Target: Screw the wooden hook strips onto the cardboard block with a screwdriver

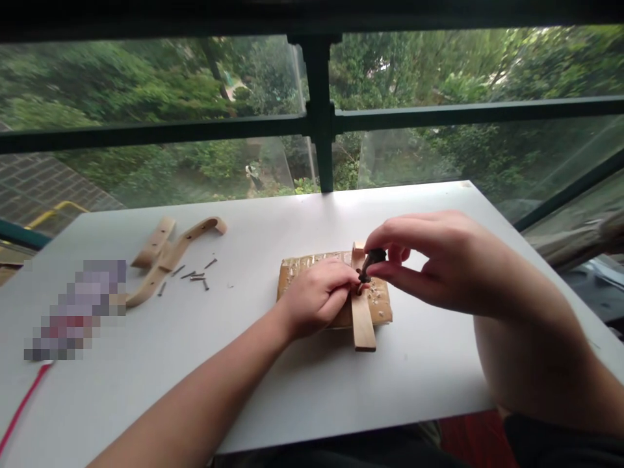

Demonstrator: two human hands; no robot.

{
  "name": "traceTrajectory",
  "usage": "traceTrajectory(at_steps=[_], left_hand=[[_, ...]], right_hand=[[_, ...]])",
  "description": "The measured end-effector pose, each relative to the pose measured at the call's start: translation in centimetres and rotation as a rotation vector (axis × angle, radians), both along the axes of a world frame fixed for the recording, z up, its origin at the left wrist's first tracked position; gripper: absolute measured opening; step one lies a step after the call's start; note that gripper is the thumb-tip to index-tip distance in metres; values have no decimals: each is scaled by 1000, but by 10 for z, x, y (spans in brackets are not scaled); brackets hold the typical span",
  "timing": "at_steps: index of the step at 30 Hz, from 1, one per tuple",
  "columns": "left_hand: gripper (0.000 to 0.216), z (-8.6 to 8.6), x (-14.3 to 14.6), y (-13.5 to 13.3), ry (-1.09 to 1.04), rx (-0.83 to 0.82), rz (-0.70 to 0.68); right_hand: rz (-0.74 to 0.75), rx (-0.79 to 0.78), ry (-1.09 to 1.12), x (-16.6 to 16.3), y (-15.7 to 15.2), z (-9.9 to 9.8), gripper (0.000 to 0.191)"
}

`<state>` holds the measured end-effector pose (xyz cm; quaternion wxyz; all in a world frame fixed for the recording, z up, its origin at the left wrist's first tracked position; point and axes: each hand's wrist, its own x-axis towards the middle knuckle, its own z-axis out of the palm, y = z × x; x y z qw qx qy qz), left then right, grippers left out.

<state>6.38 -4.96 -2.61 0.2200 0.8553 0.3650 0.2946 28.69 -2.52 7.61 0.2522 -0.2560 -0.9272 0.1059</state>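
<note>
My right hand [429, 260] pinches a short dark tool with a thick knob-like end [375, 256] between thumb and fingertips. Its narrow lower part slants down to a light wooden strip [364, 325], whose upper end curves. Close beside that lower end, the fingers of my left hand [319, 292] are closed; what they grip is too small to make out. The strip lies across a brown block wrapped in clear plastic [385, 311], and my left hand rests over the block's left part. Pale crumbs dot the block near the strip.
Curved wooden pieces with holes [158, 266] lie at the left of the white table [273, 390]. Several loose screws [197, 278] are scattered beside them. A pixelated object [78, 312] and a red cord [24, 403] sit further left. Green-framed windows [319, 104] stand behind the table.
</note>
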Motion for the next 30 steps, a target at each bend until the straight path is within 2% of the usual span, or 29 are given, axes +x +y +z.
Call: traceTrajectory(at_steps=[5,16,23,30], left_hand=[[21,0,1,0,16,80,-2],[18,-1,2,-3,27,112,46],[16,-2,3,-3,26,157,60],[13,-2,4,-3,36,148,79]], right_hand=[[-19,-7,-9,0,-1,0,13],[-22,-11,-37,-3,-2,-1,11],[101,-191,-36,-8,-2,-10,21],[146,-148,4,-15,4,-16,22]])
